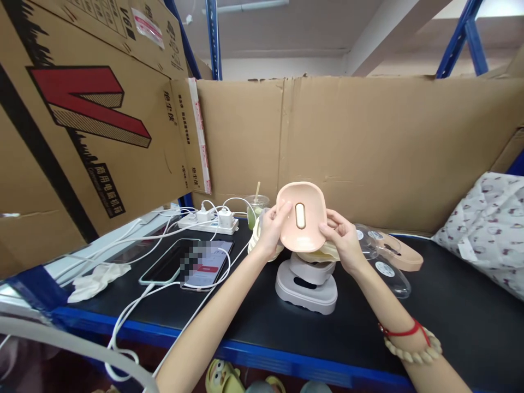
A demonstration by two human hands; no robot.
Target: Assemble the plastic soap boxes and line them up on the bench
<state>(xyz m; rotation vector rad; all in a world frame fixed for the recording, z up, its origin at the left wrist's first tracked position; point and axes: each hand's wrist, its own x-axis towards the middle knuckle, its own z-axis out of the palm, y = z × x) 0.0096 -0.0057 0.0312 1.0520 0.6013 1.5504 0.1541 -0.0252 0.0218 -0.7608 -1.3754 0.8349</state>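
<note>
A shallow pink plastic dish [289, 234] with rounded corners is held up in front of me, tilted so its inner side faces me. A white oval with a gold-coloured rim sits in its middle. My left hand [268, 232] pinches its left edge, thumb on the inner face. On the right edge my right hand [344, 243] grips it the same way. Just below and behind it, a cream-coloured piece [321, 254] rests above stacked grey plastic pieces [307, 292], the lowest with a dark oval opening. Pale ribbed pieces [254, 237] are partly hidden behind my left hand.
Right of the stack lie a flat pink piece [403, 257] and clear plastic covers [393, 278]. At left are two phones [167, 265], white cables, a power strip [213, 225] and a crumpled tissue [98, 278]. A drink cup [257, 204] stands behind. Cardboard [368, 142] walls the back.
</note>
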